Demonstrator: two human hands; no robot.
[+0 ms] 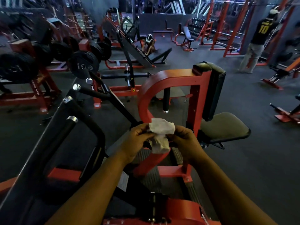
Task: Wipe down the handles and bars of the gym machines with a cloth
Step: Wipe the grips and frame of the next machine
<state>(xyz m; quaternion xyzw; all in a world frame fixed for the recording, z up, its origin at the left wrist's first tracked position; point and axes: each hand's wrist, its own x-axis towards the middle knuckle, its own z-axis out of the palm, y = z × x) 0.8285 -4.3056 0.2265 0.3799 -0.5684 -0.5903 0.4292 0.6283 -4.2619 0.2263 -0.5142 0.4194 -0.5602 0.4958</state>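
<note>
I read "10" in yellow on the dark shirt of a standing person [259, 36] at two o'clock; writing on the weight plates [84, 64] at ten o'clock is too blurred to read. My left hand [138, 142] and right hand [183, 142] meet at centre, the fingers of both pinching a crumpled white cloth [160, 135] held in the air between them. Just behind it stands a red machine frame [162, 82] with a black seat [225, 125] at three o'clock. Four black handles with chrome end caps [71, 119] fan out at nine to ten o'clock. A second person [148, 44] crouches at twelve o'clock.
</note>
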